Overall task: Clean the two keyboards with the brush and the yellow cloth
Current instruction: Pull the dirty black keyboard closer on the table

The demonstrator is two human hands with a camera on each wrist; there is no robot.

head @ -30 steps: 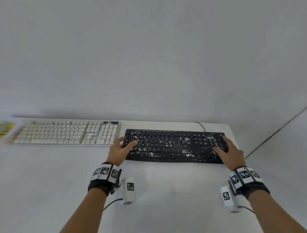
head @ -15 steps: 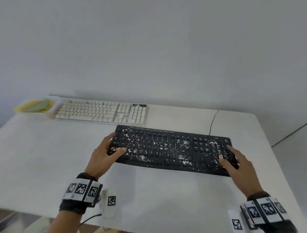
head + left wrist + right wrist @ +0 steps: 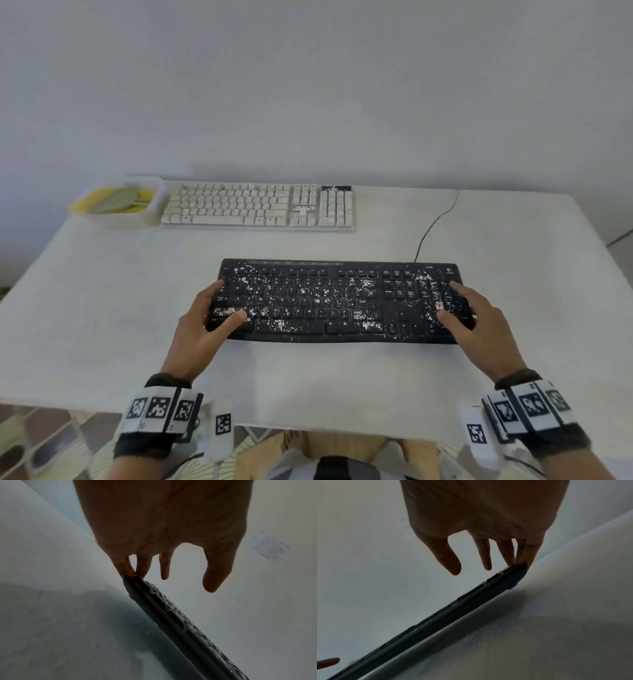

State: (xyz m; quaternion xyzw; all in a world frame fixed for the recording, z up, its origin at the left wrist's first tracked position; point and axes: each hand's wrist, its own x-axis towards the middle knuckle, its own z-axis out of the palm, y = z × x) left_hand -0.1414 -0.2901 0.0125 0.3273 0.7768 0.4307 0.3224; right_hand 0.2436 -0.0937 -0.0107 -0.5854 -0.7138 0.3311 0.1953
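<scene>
The black keyboard [image 3: 339,301], strewn with white crumbs, lies on the white table [image 3: 102,308] in front of me. My left hand [image 3: 227,301] is at its left end, thumb over the keys. My right hand [image 3: 450,299] is at its right end in the same way. In the wrist views the fingers [image 3: 140,568] are fairly straight and only the outer ones touch the keyboard's [image 3: 180,622] end; both thumbs hover above the keys. The white keyboard [image 3: 257,209] lies at the back. The yellow cloth [image 3: 85,205] and a grey-green brush [image 3: 116,202] sit in a white tub [image 3: 150,212].
The black keyboard's cable [image 3: 431,226] runs to the table's back edge at the right. The tub stands at the back left, touching the white keyboard. The table's near edge is close to my wrists, with patterned floor below it.
The black keyboard has come from beside the white keyboard to the table's front middle, both hands at its ends. My view has tilted down and the tub has come into view.
</scene>
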